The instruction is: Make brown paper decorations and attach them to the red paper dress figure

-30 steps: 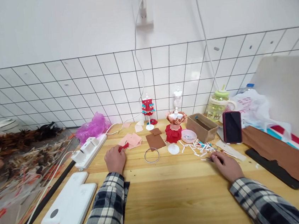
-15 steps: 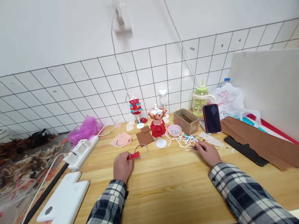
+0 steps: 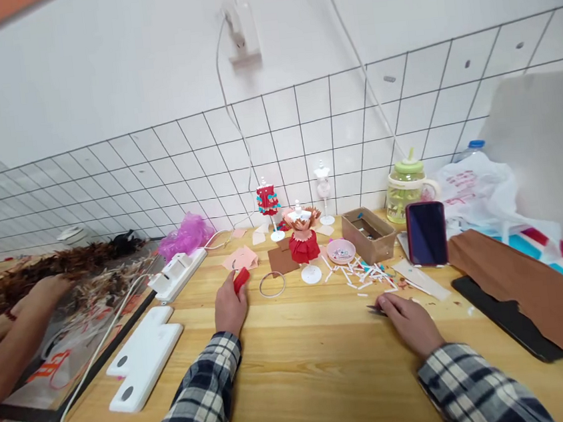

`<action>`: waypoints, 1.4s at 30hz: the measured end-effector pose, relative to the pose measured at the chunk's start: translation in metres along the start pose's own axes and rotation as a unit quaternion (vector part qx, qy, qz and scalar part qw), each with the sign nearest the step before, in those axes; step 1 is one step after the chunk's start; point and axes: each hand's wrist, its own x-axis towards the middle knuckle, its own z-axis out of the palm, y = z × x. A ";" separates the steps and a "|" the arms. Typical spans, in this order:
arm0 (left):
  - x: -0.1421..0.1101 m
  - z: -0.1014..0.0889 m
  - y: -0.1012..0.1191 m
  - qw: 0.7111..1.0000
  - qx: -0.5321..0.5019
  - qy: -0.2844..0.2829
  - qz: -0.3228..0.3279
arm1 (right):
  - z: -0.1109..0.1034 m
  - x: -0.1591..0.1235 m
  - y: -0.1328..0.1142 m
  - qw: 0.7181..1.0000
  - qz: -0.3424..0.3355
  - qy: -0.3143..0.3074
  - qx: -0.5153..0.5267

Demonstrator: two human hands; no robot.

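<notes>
My left hand (image 3: 230,306) pinches a small red strip (image 3: 241,280), of cloth or paper, just left of a thin hoop (image 3: 272,284) lying on the table. Closed round a slim dark pointed tool (image 3: 376,310), my right hand (image 3: 407,319) rests at the right; its tip points left, and its exact kind does not show. Beyond the hands stands a small white dress form (image 3: 311,274) wearing a red skirt (image 3: 304,247) and a brown-pink petal collar. Short white sticks (image 3: 361,271) lie scattered beyond my right hand. Pink sheets (image 3: 241,259) and a brown sheet (image 3: 281,262) lie behind the hoop.
Two more dress forms, one in red (image 3: 267,202) and one bare (image 3: 323,183), stand by the wall. Around are a pink dish (image 3: 341,252), cardboard box (image 3: 383,248), phone (image 3: 427,232), jug (image 3: 406,184) and power strip (image 3: 180,277). Another person's arms (image 3: 31,318) reach in at left.
My left hand came right and nearer with the red strip, which now stands up more from its fingers. My right hand drew back from the white sticks. The other person's arms reached further in.
</notes>
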 end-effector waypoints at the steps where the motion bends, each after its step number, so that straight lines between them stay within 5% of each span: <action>1: -0.001 -0.001 0.004 0.999 0.019 0.013 0.024 | 0.000 -0.003 -0.001 1.000 -0.014 -0.008 -0.006; 8: -0.007 -0.013 0.017 0.995 0.093 0.023 0.022 | 0.001 -0.009 -0.006 0.995 -0.058 -0.040 -0.069; 12: -0.003 -0.013 0.024 0.994 0.045 0.014 0.099 | 0.003 -0.009 -0.009 0.992 -0.068 -0.048 -0.091; 15: 0.013 -0.001 0.045 0.980 -0.004 -0.028 0.195 | 0.003 -0.009 -0.012 0.992 -0.063 -0.044 -0.103; 19: 0.052 0.033 0.083 0.967 -0.015 -0.108 0.230 | 0.002 -0.009 -0.016 0.992 -0.060 -0.037 -0.108; 23: 0.088 0.061 0.103 0.965 -0.007 -0.144 0.219 | 0.000 -0.011 -0.018 0.993 -0.056 -0.031 -0.104; 27: 0.108 0.065 0.100 0.965 0.014 -0.172 0.197 | -0.001 -0.012 -0.017 0.992 -0.061 -0.019 -0.108; 35: 0.105 0.060 0.070 0.973 0.020 -0.170 0.152 | -0.003 -0.011 -0.015 0.994 -0.062 -0.010 -0.092; 42: 0.108 0.071 0.098 0.977 -0.059 -0.159 0.130 | -0.001 -0.015 -0.016 0.991 -0.060 -0.004 -0.123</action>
